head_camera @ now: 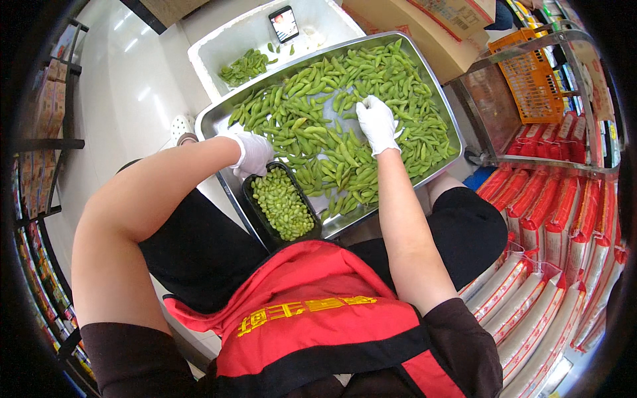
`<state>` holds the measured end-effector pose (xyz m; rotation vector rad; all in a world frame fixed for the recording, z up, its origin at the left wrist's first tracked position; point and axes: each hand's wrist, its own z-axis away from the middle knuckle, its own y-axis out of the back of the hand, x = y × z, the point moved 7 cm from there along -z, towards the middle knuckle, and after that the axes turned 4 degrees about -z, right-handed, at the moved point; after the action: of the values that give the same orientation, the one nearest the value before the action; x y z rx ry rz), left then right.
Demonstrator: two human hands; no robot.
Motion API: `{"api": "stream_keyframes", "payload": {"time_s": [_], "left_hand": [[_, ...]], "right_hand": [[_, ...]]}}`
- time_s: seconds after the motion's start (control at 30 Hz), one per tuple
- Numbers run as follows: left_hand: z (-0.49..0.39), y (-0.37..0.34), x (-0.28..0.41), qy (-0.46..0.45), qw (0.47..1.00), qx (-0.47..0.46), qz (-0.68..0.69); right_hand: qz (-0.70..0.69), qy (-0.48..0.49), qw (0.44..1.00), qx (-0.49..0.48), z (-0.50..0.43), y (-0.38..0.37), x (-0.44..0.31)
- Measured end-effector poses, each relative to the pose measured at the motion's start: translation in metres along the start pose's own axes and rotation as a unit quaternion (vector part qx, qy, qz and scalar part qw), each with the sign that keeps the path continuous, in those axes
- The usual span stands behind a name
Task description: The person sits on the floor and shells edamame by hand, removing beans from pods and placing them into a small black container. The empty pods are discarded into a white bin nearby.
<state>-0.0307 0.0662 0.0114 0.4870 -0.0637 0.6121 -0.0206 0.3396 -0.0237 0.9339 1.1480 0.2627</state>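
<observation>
A wide stainless steel tray (455, 132) holds many green edamame pods (303, 89), spread over its bottom. My right hand (376, 123), in a white glove, reaches down among the pods with its fingers curled; what lies under the fingertips is hidden. At the tray's near left side sits a black plastic container (309, 214) filled with shelled green beans (281, 204). My left hand (253, 155), also gloved in white, is at the container's far end, close to its rim. Its fingers are mostly hidden from above.
Behind the tray stands a white foam box (204, 57) with empty-looking pods (244, 68) and a phone (284, 25). Cardboard boxes (418, 40) and a metal cart (482, 107) with an orange basket (530, 79) are at right. Packed red-and-white bags (537, 214) lie nearer; shelves (47, 144) line the left.
</observation>
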Motion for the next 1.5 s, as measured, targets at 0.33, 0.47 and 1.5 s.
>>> {"api": "stream_keyframes", "payload": {"time_s": [0.33,0.47,1.5], "left_hand": [[-0.02,0.024,-0.02,0.021,0.995,-0.011,-0.101],[-0.004,0.017,-0.03,0.043,0.998,-0.04,0.027],[0.082,0.11,-0.008,-0.014,0.841,0.533,-0.091]], "right_hand": [[-0.201,0.022,0.979,-0.02,-0.003,0.007,0.005],[-0.333,-0.018,0.936,-0.113,0.004,0.005,-0.034],[-0.539,-0.087,0.817,-0.185,0.062,-0.039,-0.149]]}}
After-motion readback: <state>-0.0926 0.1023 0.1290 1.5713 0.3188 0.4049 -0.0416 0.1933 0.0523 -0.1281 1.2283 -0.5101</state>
